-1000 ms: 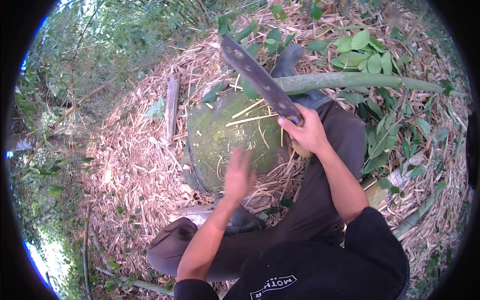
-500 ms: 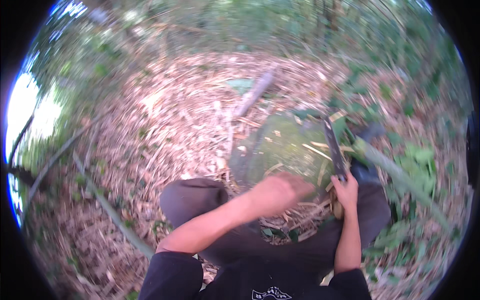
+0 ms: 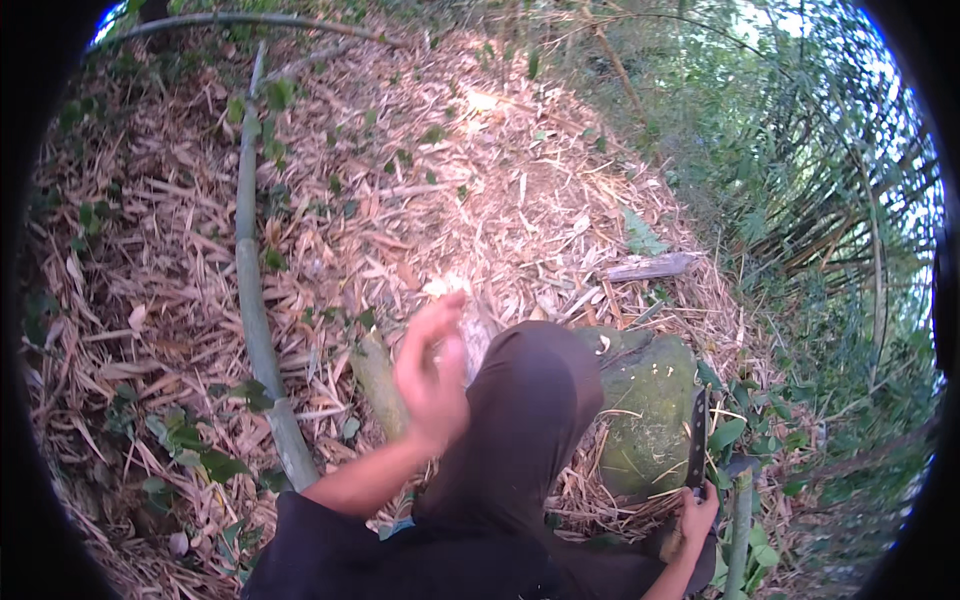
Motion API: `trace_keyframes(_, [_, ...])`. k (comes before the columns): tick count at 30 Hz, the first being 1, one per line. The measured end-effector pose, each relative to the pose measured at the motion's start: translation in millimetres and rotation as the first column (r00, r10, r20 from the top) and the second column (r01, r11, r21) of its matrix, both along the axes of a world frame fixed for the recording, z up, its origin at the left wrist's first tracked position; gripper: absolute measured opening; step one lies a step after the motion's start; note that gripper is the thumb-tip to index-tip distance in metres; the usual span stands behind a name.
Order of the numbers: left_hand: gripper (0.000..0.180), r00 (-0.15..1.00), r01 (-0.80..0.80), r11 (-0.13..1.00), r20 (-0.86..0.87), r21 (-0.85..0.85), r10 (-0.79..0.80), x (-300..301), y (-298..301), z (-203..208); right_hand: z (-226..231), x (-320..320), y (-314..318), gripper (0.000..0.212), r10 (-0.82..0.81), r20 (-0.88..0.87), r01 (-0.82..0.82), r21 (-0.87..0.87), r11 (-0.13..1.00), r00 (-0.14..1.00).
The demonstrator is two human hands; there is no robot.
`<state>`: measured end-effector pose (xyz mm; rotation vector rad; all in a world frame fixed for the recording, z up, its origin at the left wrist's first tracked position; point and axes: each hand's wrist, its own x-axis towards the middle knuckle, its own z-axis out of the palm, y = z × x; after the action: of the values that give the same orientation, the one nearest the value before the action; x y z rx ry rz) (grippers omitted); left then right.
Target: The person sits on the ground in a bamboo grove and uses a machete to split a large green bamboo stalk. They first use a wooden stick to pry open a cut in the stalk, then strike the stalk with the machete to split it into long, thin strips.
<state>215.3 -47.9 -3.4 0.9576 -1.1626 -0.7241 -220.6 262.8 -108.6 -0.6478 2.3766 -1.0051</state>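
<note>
My left hand (image 3: 432, 385) is raised on the left side of my bent knee (image 3: 545, 390), its fingers loosely curved and apart, holding nothing. Close beside it lies a short greenish-yellow piece of bamboo (image 3: 378, 385); part of that piece is hidden behind my hand and forearm. On the right, my right hand (image 3: 697, 518) is closed round the handle of a machete (image 3: 699, 430). Its dark blade has a row of small holes and points away from me, along the right edge of a mossy rock (image 3: 650, 420). Thin pale strips lie on the rock.
A long green bamboo pole (image 3: 252, 290) lies on the left, running away from me. Another bamboo length (image 3: 740, 535) is right of my right hand. A grey log piece (image 3: 652, 268) rests beyond the rock among dry leaves (image 3: 400, 220). Dense bamboo (image 3: 850, 210) grows at the far right.
The view has swung left. My left hand has moved from over the rock to the left side of my knee. My right hand still holds the machete beside the rock.
</note>
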Motion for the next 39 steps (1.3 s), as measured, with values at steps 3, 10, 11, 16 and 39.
trace_keyframes(3, [0.028, 0.930, -0.277, 0.868, 0.341, 0.413, 0.134, 84, -17, -172, 49, -7, -7, 0.053, -0.090, 0.083, 0.088, 0.024, 0.996, 0.992])
trace_keyframes(10, [0.045, 0.652, -0.615, 0.558, 0.757, 0.558, -0.038, 97, 89, -325, 182, -19, -42, 0.053, 0.086, -0.269, -0.040, 0.172, 0.984, 0.959])
trace_keyframes(11, [0.047, 0.654, -0.624, 0.557, 0.757, 0.547, -0.010, 95, 95, -332, 203, -3, -60, 0.047, 0.092, -0.308, -0.026, 0.213, 0.977, 0.947])
trace_keyframes(16, [0.045, 0.736, -0.527, 0.520, 0.667, 0.672, -0.115, 117, 92, -323, 238, -29, -98, 0.054, 0.579, -0.572, -0.161, 0.617, 0.771, 0.581])
trace_keyframes(39, [0.041, 0.558, -0.475, 0.491, 0.681, 0.730, -0.474, 200, 97, -316, 199, -139, -200, 0.039, 0.879, -0.315, -0.123, 0.917, 0.379, 0.359])
